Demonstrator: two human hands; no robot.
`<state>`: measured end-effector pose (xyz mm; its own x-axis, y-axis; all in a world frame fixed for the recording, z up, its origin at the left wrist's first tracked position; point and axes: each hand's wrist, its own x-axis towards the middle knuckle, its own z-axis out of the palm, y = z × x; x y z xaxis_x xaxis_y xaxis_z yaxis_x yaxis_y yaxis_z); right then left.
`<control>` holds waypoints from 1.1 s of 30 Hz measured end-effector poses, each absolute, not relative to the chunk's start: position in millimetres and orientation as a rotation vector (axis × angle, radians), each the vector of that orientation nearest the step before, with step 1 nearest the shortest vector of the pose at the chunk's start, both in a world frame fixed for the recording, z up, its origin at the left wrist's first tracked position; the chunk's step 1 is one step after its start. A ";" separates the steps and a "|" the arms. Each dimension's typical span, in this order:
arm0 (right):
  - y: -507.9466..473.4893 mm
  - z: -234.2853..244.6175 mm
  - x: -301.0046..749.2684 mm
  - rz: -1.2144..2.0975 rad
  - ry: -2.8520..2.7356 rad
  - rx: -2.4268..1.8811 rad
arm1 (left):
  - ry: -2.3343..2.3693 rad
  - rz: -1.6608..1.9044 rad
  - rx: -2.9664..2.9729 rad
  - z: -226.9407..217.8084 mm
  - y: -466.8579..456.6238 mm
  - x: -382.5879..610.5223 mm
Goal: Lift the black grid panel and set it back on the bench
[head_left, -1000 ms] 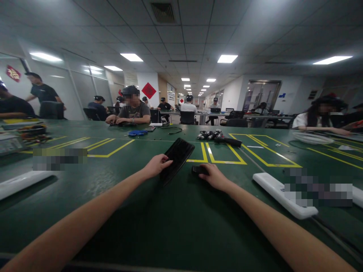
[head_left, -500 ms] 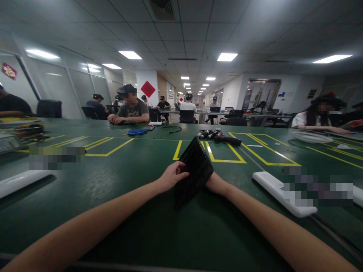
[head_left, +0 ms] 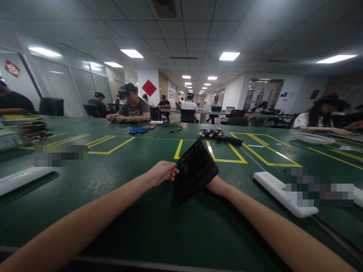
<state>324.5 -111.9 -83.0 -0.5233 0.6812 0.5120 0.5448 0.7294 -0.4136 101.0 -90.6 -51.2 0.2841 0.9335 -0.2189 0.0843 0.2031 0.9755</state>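
Evidently, over the green desk (head_left: 141, 234), a flat black panel (head_left: 195, 170) is raised at a tilt; handling seems midway, the lifting done, the putting down not. The right hand (head_left: 217, 186) sits partly behind the panel, its fingers hidden, so I cannot tell whether they grip. The left hand (head_left: 163, 173) is at the panel's left edge, fingers loosely curled, slightly apart; contact is unclear.
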 end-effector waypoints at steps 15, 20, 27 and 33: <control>-114.5 -83.3 317.3 0.416 -2.229 -0.838 | 1.075 0.902 1.603 -54.4 -98.7 112.7; -112.2 -87.9 316.4 0.416 -2.188 -0.853 | 1.119 1.026 1.632 -57.7 -101.1 121.0; -110.3 -91.6 318.5 0.397 -2.173 -0.852 | 1.250 1.112 1.812 -70.0 -99.6 130.4; -111.4 -91.6 322.2 0.373 -2.189 -0.937 | 1.290 1.137 2.193 -77.2 -107.2 127.0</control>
